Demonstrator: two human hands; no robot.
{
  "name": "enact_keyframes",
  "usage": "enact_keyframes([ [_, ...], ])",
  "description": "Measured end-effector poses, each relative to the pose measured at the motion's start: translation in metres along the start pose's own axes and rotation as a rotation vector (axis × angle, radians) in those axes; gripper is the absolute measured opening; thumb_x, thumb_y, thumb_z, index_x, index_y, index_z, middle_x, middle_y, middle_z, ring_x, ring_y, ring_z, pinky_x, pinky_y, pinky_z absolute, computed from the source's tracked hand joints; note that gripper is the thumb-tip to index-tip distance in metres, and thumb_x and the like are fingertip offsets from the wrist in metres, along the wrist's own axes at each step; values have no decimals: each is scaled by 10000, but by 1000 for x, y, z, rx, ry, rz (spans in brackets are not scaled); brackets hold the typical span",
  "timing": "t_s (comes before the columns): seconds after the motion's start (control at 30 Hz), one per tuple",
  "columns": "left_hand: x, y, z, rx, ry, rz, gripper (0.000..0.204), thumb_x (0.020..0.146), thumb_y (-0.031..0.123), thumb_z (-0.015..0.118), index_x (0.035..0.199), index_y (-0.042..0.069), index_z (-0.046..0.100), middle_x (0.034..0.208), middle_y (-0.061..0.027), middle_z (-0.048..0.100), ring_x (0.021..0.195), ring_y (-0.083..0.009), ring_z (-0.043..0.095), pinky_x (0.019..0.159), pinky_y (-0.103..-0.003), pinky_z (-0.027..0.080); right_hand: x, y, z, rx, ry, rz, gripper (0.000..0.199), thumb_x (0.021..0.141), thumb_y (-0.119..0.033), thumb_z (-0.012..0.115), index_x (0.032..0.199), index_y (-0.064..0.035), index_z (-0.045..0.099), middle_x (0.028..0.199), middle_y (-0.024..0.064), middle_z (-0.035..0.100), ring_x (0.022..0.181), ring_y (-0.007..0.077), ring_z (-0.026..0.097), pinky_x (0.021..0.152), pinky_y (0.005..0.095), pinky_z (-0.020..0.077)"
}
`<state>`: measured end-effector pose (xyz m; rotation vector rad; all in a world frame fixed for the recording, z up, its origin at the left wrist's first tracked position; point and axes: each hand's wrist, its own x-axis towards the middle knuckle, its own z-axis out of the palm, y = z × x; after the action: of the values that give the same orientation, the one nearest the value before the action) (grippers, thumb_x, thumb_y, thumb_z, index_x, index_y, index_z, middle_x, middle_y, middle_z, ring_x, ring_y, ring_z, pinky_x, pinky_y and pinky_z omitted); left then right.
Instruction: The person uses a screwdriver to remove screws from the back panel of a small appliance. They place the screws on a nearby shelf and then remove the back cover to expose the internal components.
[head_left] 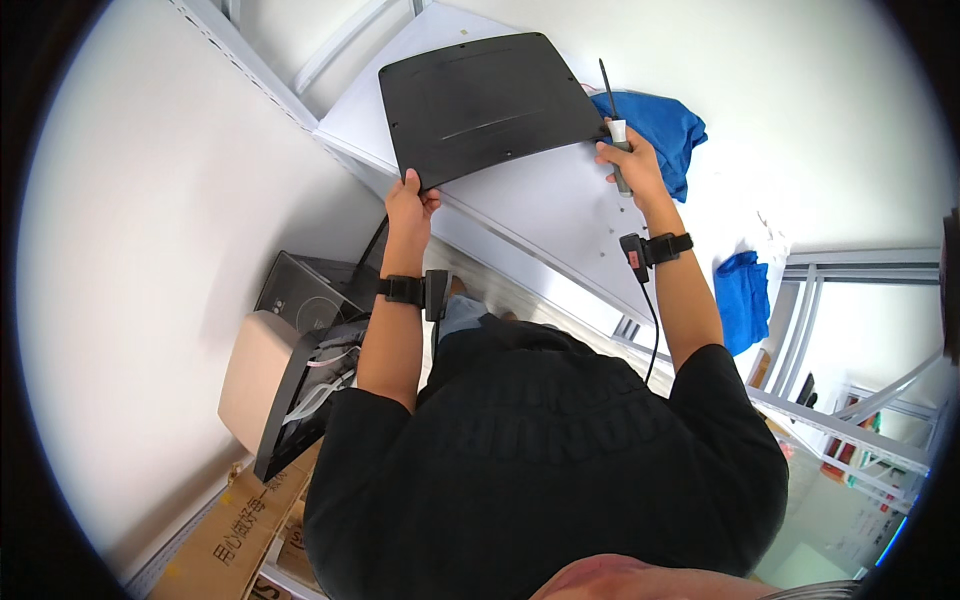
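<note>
The left hand grips the near corner of a flat black panel lying on the white surface. The right hand is closed around a screwdriver at the panel's right edge, just beside a blue cloth.

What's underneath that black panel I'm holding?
The black panel lies on a white shelf board, whose bare surface shows around it. Whatever sits directly beneath the panel is covered and cannot be seen.
</note>
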<state>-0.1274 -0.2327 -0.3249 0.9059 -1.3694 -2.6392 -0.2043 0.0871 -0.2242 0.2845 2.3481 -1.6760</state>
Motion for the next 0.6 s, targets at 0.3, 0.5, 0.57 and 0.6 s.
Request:
enact_keyframes([
  [0.3,16,12,3,73,0,30,268,958,257,507,1001,-7,513,779,-66,588,649,-156,616,570,-277,530,13,17,19,65,0,79,295,825,-168,656,1078,-38,578,913,55,628,788,118,617,550,259,490],
  [0.5,3,9,17,-165,46,64,292,943,162,502,1116,-59,421,980,-179,539,859,-286,610,754,-358,555,9,22,22,71,-11,119,304,830,-169,651,1084,-25,568,902,59,626,781,120,612,544,269,494],
  [0.57,-2,4,16,-246,48,64,288,940,153,508,1112,-52,401,983,-175,509,891,-294,604,789,-359,548,4,24,20,63,3,100,310,822,-161,653,1082,-18,565,881,57,619,764,120,609,536,269,495],
  [0.6,-6,1,16,-288,50,65,287,938,149,511,1110,-48,391,984,-173,494,907,-298,601,807,-359,544,0,26,19,56,18,85,312,817,-156,654,1081,-15,564,865,56,613,748,119,606,530,267,494],
])
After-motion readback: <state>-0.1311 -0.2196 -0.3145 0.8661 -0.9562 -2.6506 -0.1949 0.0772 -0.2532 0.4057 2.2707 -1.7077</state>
